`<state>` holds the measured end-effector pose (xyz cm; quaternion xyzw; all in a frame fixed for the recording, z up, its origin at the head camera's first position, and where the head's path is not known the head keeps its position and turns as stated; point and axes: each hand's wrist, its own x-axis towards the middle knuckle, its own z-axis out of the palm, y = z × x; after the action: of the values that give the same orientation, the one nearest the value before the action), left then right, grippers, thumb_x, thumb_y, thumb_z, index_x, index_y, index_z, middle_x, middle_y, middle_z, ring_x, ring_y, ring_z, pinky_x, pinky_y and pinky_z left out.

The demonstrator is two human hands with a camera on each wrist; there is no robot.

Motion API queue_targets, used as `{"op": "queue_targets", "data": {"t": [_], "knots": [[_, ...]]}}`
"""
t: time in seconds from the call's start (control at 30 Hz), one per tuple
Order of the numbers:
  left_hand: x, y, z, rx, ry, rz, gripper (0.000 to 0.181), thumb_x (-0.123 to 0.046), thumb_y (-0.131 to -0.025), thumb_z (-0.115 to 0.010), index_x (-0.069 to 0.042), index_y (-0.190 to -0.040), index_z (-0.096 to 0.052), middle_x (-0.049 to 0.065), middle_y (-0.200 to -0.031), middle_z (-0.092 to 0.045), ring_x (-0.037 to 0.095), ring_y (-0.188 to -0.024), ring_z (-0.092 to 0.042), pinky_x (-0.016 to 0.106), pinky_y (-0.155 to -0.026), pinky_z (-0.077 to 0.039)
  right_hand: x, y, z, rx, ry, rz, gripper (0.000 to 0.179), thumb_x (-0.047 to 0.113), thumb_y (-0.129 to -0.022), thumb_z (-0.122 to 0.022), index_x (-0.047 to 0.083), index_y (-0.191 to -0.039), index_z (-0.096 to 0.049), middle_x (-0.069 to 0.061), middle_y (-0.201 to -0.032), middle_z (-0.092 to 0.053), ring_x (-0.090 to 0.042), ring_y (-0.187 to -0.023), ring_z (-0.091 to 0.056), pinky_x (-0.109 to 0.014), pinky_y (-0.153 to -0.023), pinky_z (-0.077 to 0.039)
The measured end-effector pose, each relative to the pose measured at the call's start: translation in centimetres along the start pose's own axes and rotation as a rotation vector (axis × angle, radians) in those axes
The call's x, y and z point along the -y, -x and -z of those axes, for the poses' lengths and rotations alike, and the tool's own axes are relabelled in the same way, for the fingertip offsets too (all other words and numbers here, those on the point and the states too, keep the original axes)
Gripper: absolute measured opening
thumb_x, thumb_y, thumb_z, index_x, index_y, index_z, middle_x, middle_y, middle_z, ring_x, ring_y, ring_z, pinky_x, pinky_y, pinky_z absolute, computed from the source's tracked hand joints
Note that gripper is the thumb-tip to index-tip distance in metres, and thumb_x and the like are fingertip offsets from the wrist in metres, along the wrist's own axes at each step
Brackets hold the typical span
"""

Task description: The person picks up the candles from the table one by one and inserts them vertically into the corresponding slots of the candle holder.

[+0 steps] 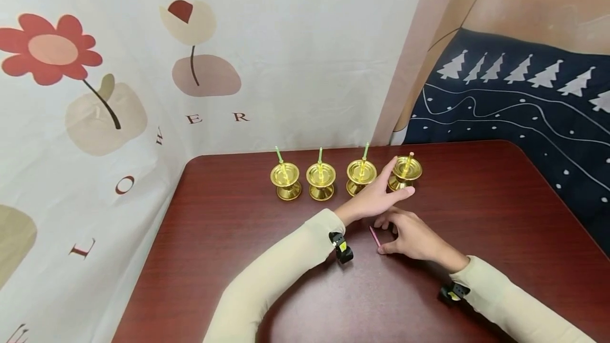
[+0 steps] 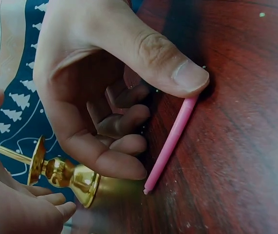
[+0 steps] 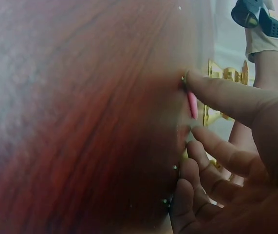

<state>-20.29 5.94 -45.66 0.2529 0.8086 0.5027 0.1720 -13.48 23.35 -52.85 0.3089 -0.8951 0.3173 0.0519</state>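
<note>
A pink candle [image 2: 170,141] lies slanted at the tabletop. At one end of it, the thumb of my right hand [image 1: 410,234] touches the candle. The curved index finger reaches to the other end, with a small gap showing in the right wrist view. My left hand [image 1: 371,200] is spread, its thumb and index finger stretched out beside the rightmost gold candle holder [image 1: 405,169]. Whether it touches that holder, I cannot tell. This holder's upright gold tube [image 2: 14,154] has no candle rising from it in the left wrist view.
Left of that holder, three more gold holders stand in a row: the leftmost [image 1: 285,174], the second [image 1: 321,175] and the third [image 1: 360,172], each with a thin green candle. They stand near the back edge of the dark red table [image 1: 214,237], with printed cloth [image 1: 310,68] behind.
</note>
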Motion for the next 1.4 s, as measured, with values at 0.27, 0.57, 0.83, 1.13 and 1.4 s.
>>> {"op": "queue_targets", "data": {"t": [0.27, 0.57, 0.83, 1.13, 1.4], "knots": [[-0.8, -0.9, -0.3, -0.008, -0.010, 0.027, 0.095, -0.052, -0.108, -0.066, -0.028, -0.179, -0.008, 0.002, -0.181, -0.025, 0.019, -0.154, -0.043, 0.037, -0.125, -0.037, -2.1, -0.1, 0.2, 0.051, -0.012, 0.022, 0.047, 0.006, -0.065, -0.092, 0.022, -0.107, -0.079, 0.020, -0.095, -0.065, -0.001, -0.082, -0.061, -0.028, -0.069, -0.055], [-0.7, -1.9, -1.2, -0.057, 0.022, 0.077, 0.100, -0.053, -0.106, -0.069, -0.025, -0.179, -0.007, 0.007, -0.179, -0.029, 0.020, -0.156, -0.041, 0.037, -0.126, -0.035, 1.1, -0.7, 1.9, 0.057, -0.144, -0.052, 0.031, 0.005, -0.073, -0.094, 0.018, -0.099, -0.082, 0.019, -0.084, -0.067, -0.001, -0.075, -0.062, -0.024, -0.066, -0.053], [-0.6, -2.5, -1.4, -0.097, 0.023, 0.093, 0.095, -0.054, -0.108, -0.066, -0.023, -0.178, -0.010, 0.014, -0.175, -0.038, 0.021, -0.151, -0.048, 0.037, -0.124, -0.039, 5.2, -1.2, 4.7, 0.141, -0.157, -0.191, 0.022, -0.003, -0.082, -0.092, 0.007, -0.097, -0.080, 0.014, -0.077, -0.068, -0.001, -0.072, -0.062, -0.024, -0.067, -0.054], [-0.3, -2.7, -1.6, -0.098, 0.034, 0.105, 0.093, -0.052, -0.109, -0.066, -0.021, -0.178, -0.012, 0.013, -0.175, -0.037, 0.022, -0.152, -0.047, 0.040, -0.124, -0.040, 4.0, -0.3, 5.9, 0.167, -0.147, -0.235, 0.023, -0.005, -0.082, -0.090, 0.011, -0.096, -0.079, 0.015, -0.075, -0.064, -0.002, -0.071, -0.060, -0.023, -0.066, -0.052], [-0.3, -2.7, -1.9, -0.103, 0.012, 0.100, 0.081, -0.041, -0.115, -0.060, -0.022, -0.177, -0.013, 0.012, -0.174, -0.040, 0.022, -0.150, -0.051, 0.037, -0.122, -0.042, 3.6, 0.2, 6.7, 0.191, -0.132, -0.222, 0.024, -0.008, -0.080, -0.084, 0.012, -0.092, -0.079, 0.014, -0.075, -0.064, -0.002, -0.070, -0.059, -0.024, -0.064, -0.052]]}}
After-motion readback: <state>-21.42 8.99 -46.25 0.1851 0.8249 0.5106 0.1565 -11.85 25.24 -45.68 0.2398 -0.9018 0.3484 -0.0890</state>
